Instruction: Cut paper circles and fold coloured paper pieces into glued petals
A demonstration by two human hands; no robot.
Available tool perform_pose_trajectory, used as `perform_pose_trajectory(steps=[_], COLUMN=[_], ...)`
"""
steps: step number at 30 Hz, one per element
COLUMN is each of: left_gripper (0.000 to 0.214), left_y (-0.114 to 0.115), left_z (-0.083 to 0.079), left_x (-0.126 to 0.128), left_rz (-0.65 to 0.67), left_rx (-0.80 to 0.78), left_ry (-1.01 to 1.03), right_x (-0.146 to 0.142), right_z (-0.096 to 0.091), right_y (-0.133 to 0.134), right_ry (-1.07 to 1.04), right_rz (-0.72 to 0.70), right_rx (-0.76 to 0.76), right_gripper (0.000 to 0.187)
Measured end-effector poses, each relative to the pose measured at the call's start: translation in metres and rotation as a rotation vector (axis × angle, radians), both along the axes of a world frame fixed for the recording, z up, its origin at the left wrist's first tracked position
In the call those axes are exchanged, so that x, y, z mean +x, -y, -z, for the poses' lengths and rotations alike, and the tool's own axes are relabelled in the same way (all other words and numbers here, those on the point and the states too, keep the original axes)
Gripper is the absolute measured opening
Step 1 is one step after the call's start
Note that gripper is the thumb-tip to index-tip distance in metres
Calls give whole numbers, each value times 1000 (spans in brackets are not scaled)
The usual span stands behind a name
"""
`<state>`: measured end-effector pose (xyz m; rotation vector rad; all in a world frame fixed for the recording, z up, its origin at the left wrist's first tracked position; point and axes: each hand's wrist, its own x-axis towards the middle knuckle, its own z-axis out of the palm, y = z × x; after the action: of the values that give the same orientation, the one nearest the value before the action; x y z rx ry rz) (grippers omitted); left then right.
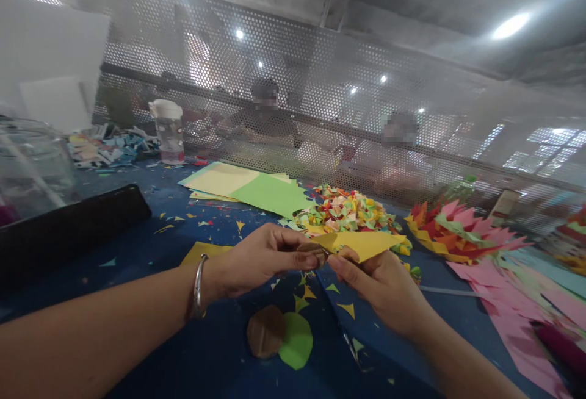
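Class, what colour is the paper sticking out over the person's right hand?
The paper is yellow; it shows best in the head view.

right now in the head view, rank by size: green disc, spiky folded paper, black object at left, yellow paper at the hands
1. Black object, even cut off by the frame
2. Spiky folded paper
3. Yellow paper and green disc: too alike to rank

A perforated screen (320, 112) is standing behind the worktop (174, 332). At left, a glass jug (39, 161) is sitting behind a slab (86, 219); a lidded cup (168, 136) is standing farther back. Sheets (220, 179) are lying left of a paper heap (354, 211). Before that heap, a paper piece (364, 243) is extending between left hand (251, 258) and right hand (384, 283). Two touching discs (296, 343) are lying nearer.
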<state>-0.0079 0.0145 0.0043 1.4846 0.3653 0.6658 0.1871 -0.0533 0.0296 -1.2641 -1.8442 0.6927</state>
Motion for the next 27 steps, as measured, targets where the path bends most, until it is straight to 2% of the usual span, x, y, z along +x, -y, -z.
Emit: perform_pose_trajectory(steps=[5,13,19,24,27], left_gripper=[11,13,10,12,15], left_y=[-4,-6,-10,-11,-12], left_z=[1,0,-1,-3,-2], left_x=[-1,-2,-6,-8,-8], left_rz=[1,-19,-17,28,30], left_rx=[66,136,211,256,290], left_ry=[-27,-49,-104,-142,-159], right_x=[-3,-3,1,7,9], right_z=[-2,-1,6,8,7], right_y=[1,0,-1,0,1], right_ry=[-40,-57,-50,181,230], right_rz=[-23,-30,-38,-6,4], right_rx=[-20,-21,-31,-62,-88], right_gripper=[42,39,20,42,44])
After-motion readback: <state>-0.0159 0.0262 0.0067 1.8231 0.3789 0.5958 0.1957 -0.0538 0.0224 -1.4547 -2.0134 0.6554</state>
